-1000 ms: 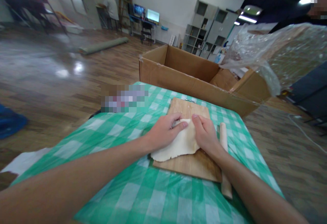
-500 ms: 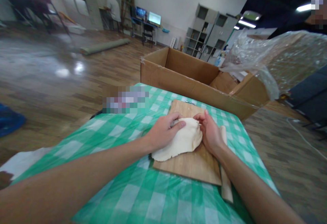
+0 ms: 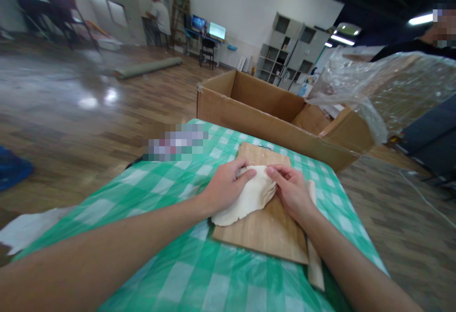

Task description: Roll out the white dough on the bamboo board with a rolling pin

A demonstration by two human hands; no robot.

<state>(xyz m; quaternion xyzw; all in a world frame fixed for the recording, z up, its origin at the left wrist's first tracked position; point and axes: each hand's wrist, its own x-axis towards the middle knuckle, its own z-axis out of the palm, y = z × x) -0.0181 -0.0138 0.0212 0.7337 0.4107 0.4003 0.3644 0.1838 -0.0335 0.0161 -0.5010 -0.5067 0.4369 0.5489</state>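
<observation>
Right hand [image 3: 294,192] has tipped inward since earlier frame, now pinching the pleated dough [image 3: 245,200] by its upper right edge, left hand [image 3: 225,186] gripping its upper left, center frame.

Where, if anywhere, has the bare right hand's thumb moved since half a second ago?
Yes: against the flat, rectangular wooden board, the right thumb swung left, onto the thin white dough sheet.

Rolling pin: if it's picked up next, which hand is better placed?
Right, most likely: the rolling pin lies beside the board, nearer the right hand. The left hand grips the dough farther across. The right also pinches the dough and would have to let go first.
</observation>
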